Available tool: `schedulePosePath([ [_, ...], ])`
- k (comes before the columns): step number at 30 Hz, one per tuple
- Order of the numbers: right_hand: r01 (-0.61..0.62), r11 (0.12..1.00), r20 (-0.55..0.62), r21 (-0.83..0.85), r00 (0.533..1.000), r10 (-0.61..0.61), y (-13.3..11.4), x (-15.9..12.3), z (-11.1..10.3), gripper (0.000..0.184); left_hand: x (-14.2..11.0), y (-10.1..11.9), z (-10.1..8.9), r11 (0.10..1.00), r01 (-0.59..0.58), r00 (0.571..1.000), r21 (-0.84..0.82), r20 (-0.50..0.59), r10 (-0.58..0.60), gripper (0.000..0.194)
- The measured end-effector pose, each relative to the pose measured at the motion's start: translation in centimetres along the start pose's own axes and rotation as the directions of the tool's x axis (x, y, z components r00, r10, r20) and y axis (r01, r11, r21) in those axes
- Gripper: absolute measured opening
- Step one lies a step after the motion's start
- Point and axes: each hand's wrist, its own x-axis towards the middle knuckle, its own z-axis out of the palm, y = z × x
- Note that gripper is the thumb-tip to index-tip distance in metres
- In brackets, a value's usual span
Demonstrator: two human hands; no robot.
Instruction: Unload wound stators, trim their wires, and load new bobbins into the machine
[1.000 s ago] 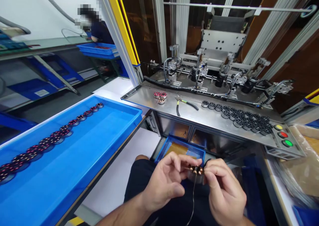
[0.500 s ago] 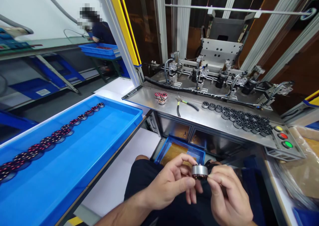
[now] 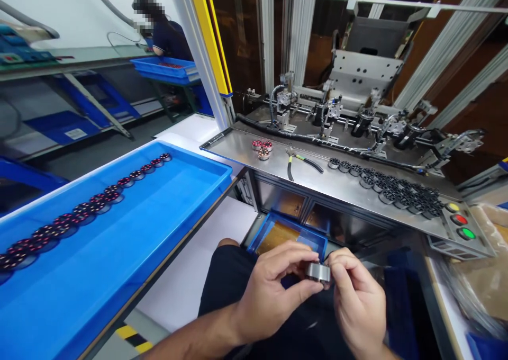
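Note:
In my lap, my left hand (image 3: pixel 278 286) grips a small round motor part (image 3: pixel 318 271), thumb below and fingers above. Its silver metal band faces me, and the underside is dark. My right hand (image 3: pixel 357 291) is closed beside its right edge, thumb and forefinger pinched together. A thin dark bit shows at those fingertips, but I cannot make out what they hold. On the metal bench (image 3: pixel 273 172) ahead lie a few red-and-copper motor parts (image 3: pixel 262 149), cutting pliers (image 3: pixel 301 161) with green-and-black handles, and several black ring-shaped parts (image 3: pixel 397 190) in rows.
At left stands a blue tray (image 3: pixel 138 254) with a line of red-and-black motor parts (image 3: pixel 83 212). Behind the bench is a machine (image 3: pixel 357 111) with fixtures. Push buttons (image 3: pixel 460 219) sit at right, a blue bin (image 3: pixel 257 238) below. A person (image 3: pixel 170 39) works at far left.
My left fingers have closed further around the motor part, which has turned slightly. My right hand has shifted up and left, its fingertips now pinched beside the part. The view has tilted slightly.

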Motion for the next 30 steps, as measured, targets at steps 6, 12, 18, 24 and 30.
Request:
schedulePosePath([
  [6, 0.427, 0.875, 0.092, -0.227, 0.904, -0.418, 0.1, 0.6, -1.4, 0.017, 0.3, -0.8, -0.7, 0.855, 0.272, 0.961, -0.441, 0.175, -0.216, 0.054],
  [12, 0.578, 0.796, 0.266, -0.180, 0.808, -0.526, -0.1, 1.1, -3.3, 0.030, 1.1, -0.5, -0.2, 0.756, 0.553, 0.825, -0.350, 0.359, -0.437, 0.040],
  [18, 0.509, 0.854, 0.332, -0.110, 0.829, -0.451, -0.1, 1.4, -4.7, 0.036, 0.7, 0.2, 0.1, 0.815, 0.484, 0.874, -0.318, 0.226, -0.430, 0.040],
  [24, 0.496, 0.858, 0.354, -0.132, 0.832, -0.427, -0.9, 1.8, -4.6, 0.041, 0.5, 0.4, 0.2, 0.826, 0.473, 0.880, -0.306, 0.208, -0.427, 0.038],
  [30, 0.531, 0.832, 0.354, -0.160, 0.818, -0.454, -2.0, 1.7, -4.2, 0.038, 0.3, 0.2, 0.2, 0.838, 0.459, 0.887, -0.295, 0.206, -0.414, 0.032],
])
